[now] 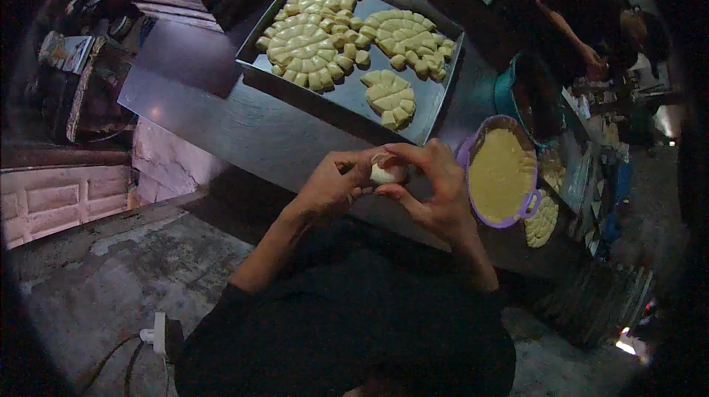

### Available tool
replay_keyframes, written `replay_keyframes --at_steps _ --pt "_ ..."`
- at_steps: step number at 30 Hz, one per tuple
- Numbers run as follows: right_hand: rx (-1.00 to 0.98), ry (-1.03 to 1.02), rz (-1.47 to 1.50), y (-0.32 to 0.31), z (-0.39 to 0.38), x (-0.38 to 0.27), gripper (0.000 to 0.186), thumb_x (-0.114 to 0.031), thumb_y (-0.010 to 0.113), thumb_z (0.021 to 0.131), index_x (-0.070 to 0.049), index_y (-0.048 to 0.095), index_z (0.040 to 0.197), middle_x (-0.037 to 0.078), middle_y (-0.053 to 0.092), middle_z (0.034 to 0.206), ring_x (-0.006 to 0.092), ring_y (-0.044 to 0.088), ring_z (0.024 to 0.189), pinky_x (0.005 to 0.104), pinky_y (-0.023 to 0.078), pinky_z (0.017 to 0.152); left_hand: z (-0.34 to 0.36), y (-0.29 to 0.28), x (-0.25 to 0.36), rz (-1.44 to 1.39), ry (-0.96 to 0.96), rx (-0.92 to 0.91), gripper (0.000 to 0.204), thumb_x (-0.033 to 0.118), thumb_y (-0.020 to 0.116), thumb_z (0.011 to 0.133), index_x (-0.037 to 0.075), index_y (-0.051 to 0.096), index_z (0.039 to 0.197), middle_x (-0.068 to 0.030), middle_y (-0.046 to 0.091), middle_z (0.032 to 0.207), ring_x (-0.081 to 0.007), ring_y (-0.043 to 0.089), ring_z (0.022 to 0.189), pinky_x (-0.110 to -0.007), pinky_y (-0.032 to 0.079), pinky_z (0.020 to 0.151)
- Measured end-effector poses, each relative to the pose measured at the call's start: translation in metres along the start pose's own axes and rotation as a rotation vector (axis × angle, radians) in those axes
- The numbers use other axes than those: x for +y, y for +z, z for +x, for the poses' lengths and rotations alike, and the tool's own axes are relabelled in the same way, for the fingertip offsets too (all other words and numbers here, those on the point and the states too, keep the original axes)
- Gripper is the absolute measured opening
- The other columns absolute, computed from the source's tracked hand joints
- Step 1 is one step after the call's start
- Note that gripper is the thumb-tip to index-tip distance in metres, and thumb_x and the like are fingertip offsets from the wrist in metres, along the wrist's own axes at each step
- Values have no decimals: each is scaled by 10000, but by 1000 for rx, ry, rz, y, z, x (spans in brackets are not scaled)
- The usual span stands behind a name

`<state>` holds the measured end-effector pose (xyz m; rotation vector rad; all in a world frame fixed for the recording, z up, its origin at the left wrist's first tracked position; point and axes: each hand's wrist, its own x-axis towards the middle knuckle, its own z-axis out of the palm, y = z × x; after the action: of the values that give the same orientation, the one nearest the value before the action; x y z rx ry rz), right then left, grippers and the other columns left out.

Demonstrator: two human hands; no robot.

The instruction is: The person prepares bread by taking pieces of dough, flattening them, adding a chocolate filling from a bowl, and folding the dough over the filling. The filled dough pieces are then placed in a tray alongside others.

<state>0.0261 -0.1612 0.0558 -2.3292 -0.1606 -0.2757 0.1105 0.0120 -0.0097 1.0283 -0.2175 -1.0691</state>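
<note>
Just in front of my body, a small pale ball of dough (384,171) is held between the fingertips of both hands. My left hand (332,181) closes on its left side, and my right hand (437,184) curls over it from the right with thumb below. Fingers cover part of the ball. Beyond them lies a large metal tray (295,85) with several dough rounds scored into small pieces (306,48). To the right, a purple two-handled basin (468,153) holds a smooth yellow filling or paste, its exact kind unclear.
Another scored dough round (542,221) lies beside the basin. A teal tub (505,88) stands behind it. Stacked trays with dough rolls (177,2) rise at the far left of the metal table (177,64). Another person's arm (565,28) shows at the far right.
</note>
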Motion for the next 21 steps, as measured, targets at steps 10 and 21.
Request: replay_keyframes --at_steps 10,21 --pt "82 773 809 126 37 43 495 -14 789 780 -37 542 1208 62 625 1055 146 611 988 295 521 873 32 -104 -39 454 244 274 192 175 690 910 34 722 1035 -70 588 974 -135 595 882 -282 494 776" --pt "161 303 -206 165 41 122 231 -100 670 863 -4 663 1073 153 667 966 342 626 871 416 491 800 30 -179 -33 520 147 616 220 149 591 961 46 653 1145 -75 670 987 -126 612 847 -275 489 765"
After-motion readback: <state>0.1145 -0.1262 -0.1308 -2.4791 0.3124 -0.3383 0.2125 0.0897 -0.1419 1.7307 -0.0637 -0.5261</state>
